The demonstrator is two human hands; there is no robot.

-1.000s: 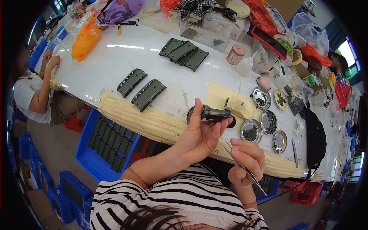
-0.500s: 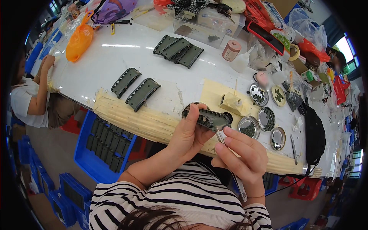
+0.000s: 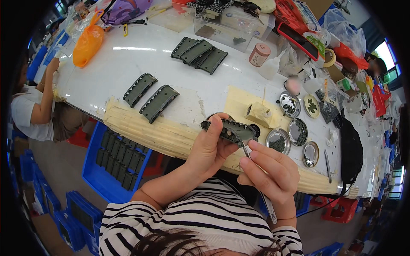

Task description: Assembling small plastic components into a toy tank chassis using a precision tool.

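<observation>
My left hand (image 3: 208,147) is closed on a dark green toothed plastic part (image 3: 239,131), held up just above the table's front edge. Metal tweezers (image 3: 268,207) are pinched in my right hand (image 3: 273,170), their tips touching or very close to the part's near side. Whether anything tiny sits between the tips cannot be made out. Behind the part, a small yellow-wrapped block (image 3: 259,114) stands on a yellow sheet. To its right are metal dishes, among them one with small green pieces (image 3: 277,141) and another with more of them (image 3: 297,131).
Two curved green panels (image 3: 159,103) lie left of my hands, and several overlapped ones (image 3: 200,55) lie farther back. A blue crate (image 3: 116,160) of similar parts stands below the table edge. Bags and boxes crowd the right. A person (image 3: 36,102) sits at far left.
The tweezers have shifted slightly against the green part, and the part has tilted a little. Both hands keep their hold.
</observation>
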